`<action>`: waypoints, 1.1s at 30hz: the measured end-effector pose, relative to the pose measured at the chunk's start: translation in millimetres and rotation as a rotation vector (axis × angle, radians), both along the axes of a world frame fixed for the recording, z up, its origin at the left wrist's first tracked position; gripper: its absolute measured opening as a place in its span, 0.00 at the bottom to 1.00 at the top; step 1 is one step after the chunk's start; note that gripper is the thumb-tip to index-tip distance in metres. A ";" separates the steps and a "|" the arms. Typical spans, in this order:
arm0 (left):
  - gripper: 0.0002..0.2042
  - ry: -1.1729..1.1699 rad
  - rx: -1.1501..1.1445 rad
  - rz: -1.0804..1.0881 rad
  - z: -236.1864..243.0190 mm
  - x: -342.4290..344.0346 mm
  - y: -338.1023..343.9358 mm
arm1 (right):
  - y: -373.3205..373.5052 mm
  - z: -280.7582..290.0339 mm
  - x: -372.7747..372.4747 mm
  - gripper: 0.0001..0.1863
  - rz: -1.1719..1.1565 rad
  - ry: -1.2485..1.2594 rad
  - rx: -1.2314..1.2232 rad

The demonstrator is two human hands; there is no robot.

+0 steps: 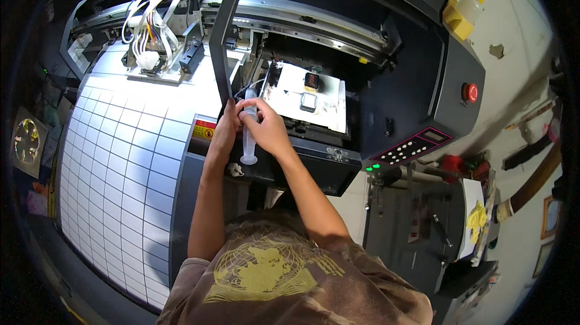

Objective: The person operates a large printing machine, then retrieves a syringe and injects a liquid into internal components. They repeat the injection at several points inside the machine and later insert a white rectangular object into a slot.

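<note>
My right hand [267,128] is closed around a clear plastic syringe [248,148], which points away from me with its flanged plunger end toward my body. The far end of the syringe shows just past my fingers, close to some thin tubing. Pressed up beside it, my left hand [223,134] has its fingers curled in at the foot of a dark frame post [221,59]; what they grip is hidden. Just right of the hands, a white stained pad [333,110] lies in the printer's bay, carrying a black-and-white printhead cap [309,102] and a darker one [312,80].
A gridded white print bed [127,162] spreads to the left, below a carriage with white ribbon cables [148,32]. At right are a button panel [414,145] and a red stop knob [470,93]. A yellow-capped squeeze bottle [471,6] sits in a yellow holder on the machine's far right corner.
</note>
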State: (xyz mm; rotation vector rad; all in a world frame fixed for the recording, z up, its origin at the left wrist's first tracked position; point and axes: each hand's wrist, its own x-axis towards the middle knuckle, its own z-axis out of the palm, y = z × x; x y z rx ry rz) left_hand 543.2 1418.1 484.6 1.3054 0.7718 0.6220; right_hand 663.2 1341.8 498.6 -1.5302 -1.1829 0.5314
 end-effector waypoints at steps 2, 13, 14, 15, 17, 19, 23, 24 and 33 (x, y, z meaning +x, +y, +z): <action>0.42 -0.116 -0.018 -0.095 -2.9 0.6 1.2 | 2.9 5.8 8.0 0.14 0.066 0.202 -0.037; 0.47 -0.132 -0.083 -0.080 -27.7 12.7 12.5 | 37.9 34.2 62.1 0.12 0.060 0.613 0.027; 0.46 -0.102 -0.022 -0.085 -26.3 10.1 11.1 | 44.3 37.5 73.0 0.14 0.014 0.659 0.030; 0.44 -0.067 0.041 -0.078 -23.3 8.2 9.3 | 46.8 41.1 85.2 0.15 0.006 0.673 0.039; 0.34 -0.031 0.086 -0.065 -13.8 10.3 3.2 | 46.4 49.2 110.2 0.16 -0.010 0.749 0.065; 0.27 0.098 0.255 -0.117 -1.1 7.0 -3.8 | 35.3 54.7 130.0 0.17 -0.055 0.762 0.053; 0.16 0.066 0.327 -0.079 27.1 27.1 -11.5 | -8.7 54.1 149.2 0.13 -0.082 0.831 0.107; 0.15 0.038 0.397 -0.065 33.8 39.9 -11.2 | -22.0 52.0 151.0 0.12 -0.087 0.842 0.108; 0.14 0.081 0.037 -0.218 75.7 185.1 23.6 | -76.4 36.9 150.8 0.15 0.038 0.992 0.203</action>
